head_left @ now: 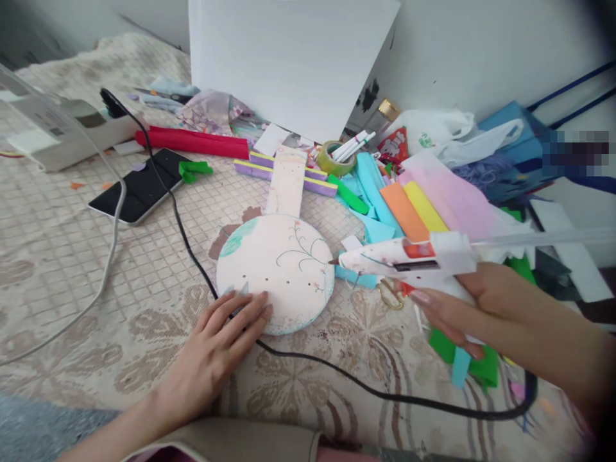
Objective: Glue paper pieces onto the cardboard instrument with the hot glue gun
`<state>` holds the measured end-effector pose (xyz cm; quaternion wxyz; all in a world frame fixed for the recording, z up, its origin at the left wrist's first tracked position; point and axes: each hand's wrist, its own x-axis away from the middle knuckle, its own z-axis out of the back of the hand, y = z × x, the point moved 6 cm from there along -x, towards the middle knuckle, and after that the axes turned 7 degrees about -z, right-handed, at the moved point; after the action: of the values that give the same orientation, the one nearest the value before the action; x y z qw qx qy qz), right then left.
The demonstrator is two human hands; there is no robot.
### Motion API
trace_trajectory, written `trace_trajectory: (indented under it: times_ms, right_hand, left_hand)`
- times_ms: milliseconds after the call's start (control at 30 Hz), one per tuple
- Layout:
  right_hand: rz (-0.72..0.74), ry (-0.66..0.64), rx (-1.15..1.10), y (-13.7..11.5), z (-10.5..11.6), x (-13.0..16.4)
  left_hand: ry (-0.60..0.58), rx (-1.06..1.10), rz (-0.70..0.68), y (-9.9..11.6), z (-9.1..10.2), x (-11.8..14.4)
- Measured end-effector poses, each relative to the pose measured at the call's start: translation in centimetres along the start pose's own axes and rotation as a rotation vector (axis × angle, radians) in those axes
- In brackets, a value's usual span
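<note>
A round white cardboard disc [260, 256] lies on the cloth, drawn with green curling vines and dotted with a row of small holes. From its far edge runs a decorated strip [287, 183], crossed by purple and yellow bars [312, 186]. My left hand [228, 333] rests flat with fingers stretched over the disc's near left edge and the black cord. In my right hand [495, 314] is a white hot glue gun [409, 260], a clear glue stick [539, 239] jutting from its back. The nozzle is at the disc's right edge; whether it touches, I cannot tell.
A black cord [337, 369] loops across the front. To the left lie a phone [144, 183] and a white power strip [72, 138]. Red rolled paper [192, 141], a tape roll [337, 160], coloured paper strips [404, 208] and a plastic bag [433, 135] crowd the back.
</note>
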<state>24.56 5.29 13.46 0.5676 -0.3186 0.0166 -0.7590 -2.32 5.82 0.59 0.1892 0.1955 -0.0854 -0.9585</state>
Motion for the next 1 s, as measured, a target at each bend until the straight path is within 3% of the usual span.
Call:
trace_trajectory:
  times_ms: [100, 200, 367, 467, 633, 733, 833, 1000]
  right_hand:
    - [-0.027, 0.006, -0.224, 1.6, -0.5, 0.5]
    - [-0.014, -0.02, -0.454, 3.1, -2.7, -0.1]
    - [-0.046, 0.154, -0.889, 6.1, -6.3, -1.3]
    - [0.004, 0.172, -1.08, 7.0, -8.5, -1.9]
    - [0.017, 0.376, -1.398, 8.1, -10.2, -2.5]
    - [0.022, 0.42, -1.517, 7.9, -10.8, -2.9]
    - [0.04, 0.408, -1.566, 7.4, -11.2, -3.6]
    - [0.077, 0.371, -1.623, 6.6, -11.9, -4.9]
  left_hand:
    - [0.012, 0.009, 0.024, -0.2, -0.3, 0.3]
    - [0.048, -0.004, 0.028, -0.3, 0.0, 0.6]
    - [0.135, -0.033, -0.052, 0.3, 1.0, 0.9]
    - [0.19, -0.071, -0.05, 0.3, 1.5, 1.2]
    - [0.298, -0.087, 0.084, -0.4, 2.2, 2.3]
    - [0.339, -0.086, 0.189, -1.2, 2.2, 2.9]
    - [0.26, -0.082, 0.253, -2.1, 1.7, 3.4]
    - [0.076, 0.048, 0.209, -3.4, 2.4, 5.1]
